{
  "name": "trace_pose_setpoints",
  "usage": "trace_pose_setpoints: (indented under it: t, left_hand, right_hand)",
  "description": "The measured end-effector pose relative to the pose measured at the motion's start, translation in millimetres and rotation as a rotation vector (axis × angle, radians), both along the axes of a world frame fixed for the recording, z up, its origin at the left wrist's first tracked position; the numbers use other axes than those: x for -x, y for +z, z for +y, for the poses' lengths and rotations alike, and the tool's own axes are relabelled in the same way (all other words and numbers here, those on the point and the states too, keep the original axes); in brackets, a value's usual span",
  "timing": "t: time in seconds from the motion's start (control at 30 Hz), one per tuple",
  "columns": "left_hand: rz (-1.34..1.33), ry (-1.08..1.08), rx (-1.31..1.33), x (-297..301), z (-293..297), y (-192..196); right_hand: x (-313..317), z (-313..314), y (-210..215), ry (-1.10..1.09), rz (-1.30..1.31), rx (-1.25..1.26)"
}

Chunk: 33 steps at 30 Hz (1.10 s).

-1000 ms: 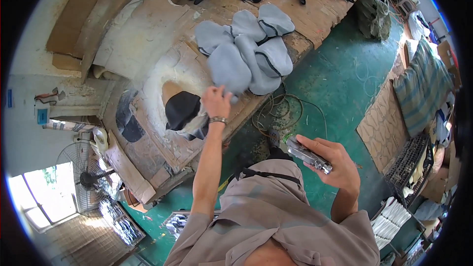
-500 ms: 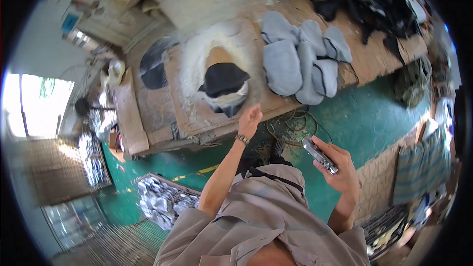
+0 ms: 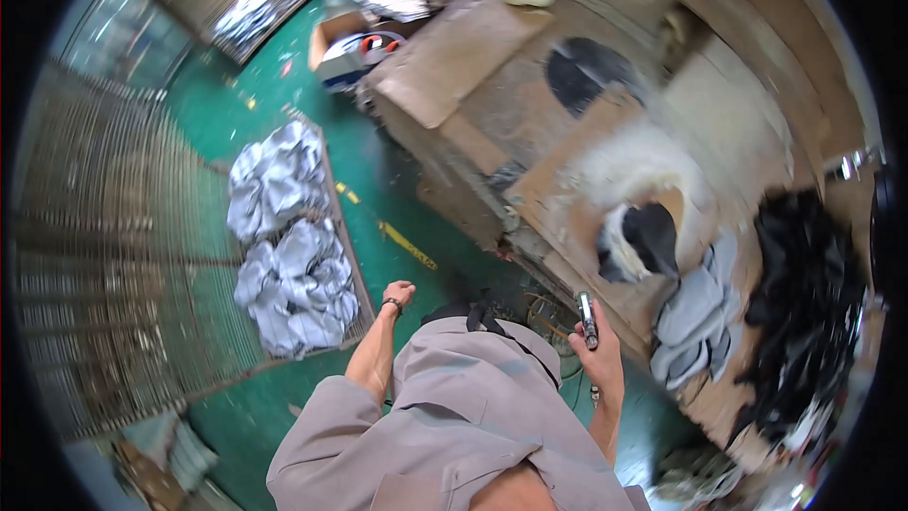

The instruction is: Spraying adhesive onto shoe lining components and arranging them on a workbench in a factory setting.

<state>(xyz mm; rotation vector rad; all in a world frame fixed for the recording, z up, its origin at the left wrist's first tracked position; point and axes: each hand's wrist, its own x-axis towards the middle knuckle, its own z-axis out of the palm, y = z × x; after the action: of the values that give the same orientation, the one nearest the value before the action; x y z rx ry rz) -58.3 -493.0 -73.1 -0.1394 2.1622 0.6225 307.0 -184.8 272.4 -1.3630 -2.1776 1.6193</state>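
My right hand (image 3: pixel 602 357) is wrapped round a silver spray gun (image 3: pixel 588 322), held upright in front of me near the workbench edge; a metal fitting (image 3: pixel 595 396) hangs below the hand. My left hand (image 3: pixel 401 293), with a band at the wrist, is loosely closed over the green floor, and nothing shows in it. It is nearest the rack (image 3: pixel 333 199) with two heaps of silvery-grey pieces (image 3: pixel 298 274). On the cardboard-covered workbench (image 3: pixel 454 66), a black piece (image 3: pixel 653 235) lies over a whitish rounded stack, ringed by pale residue.
Grey padded pieces (image 3: pixel 695 308) and a black heap of sheet material (image 3: pixel 804 293) lie along the bench at right. A box (image 3: pixel 355 61) stands by the bench's far-left end. Slatted racks (image 3: pixel 142 274) fill the left side. A coiled hose (image 3: pixel 549 317) lies beneath the bench edge.
My view has turned left, bringing the rack of silvery pieces closer and the bench to the right. My left hand has moved away from the bench. The spray gun stays in my right hand.
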Motion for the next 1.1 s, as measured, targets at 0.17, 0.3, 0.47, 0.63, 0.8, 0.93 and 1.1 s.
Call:
trace_pose_setpoints:
  t: [0.17, 0.3, 0.47, 0.63, 0.8, 0.93, 1.1]
  left_hand:
    - [-0.043, 0.431, -0.012, -12.1, -124.5, 2.9]
    - [-0.098, 0.659, 0.029, -38.3, -177.3, 20.7]
    - [-0.156, 0.919, 0.076, -70.8, -194.0, 34.6]
    - [-0.184, 1.091, -0.012, -68.3, -188.1, 42.7]
    - [-0.086, 1.276, 0.009, -47.1, -175.9, 33.2]
    - [-0.100, 1.372, -0.065, -9.0, -143.3, 13.7]
    - [-0.122, 1.159, -0.012, 28.6, -89.8, 4.9]
  right_hand:
    - [127.0, 30.8, -34.0, 0.186, 0.154, -0.061]
    - [209.4, 79.4, -67.2, 0.200, 0.231, 0.015]
    - [329.5, 222.2, -143.1, 0.087, 0.030, -0.179]
    - [422.4, 355.0, -221.2, 0.098, -0.040, -0.823]
    - [495.7, 371.0, -247.3, 0.518, -0.295, -0.824]
    - [544.1, 335.6, -233.4, 0.748, -0.306, -1.023]
    - [669.4, 287.7, -225.8, 0.991, 0.019, -1.128]
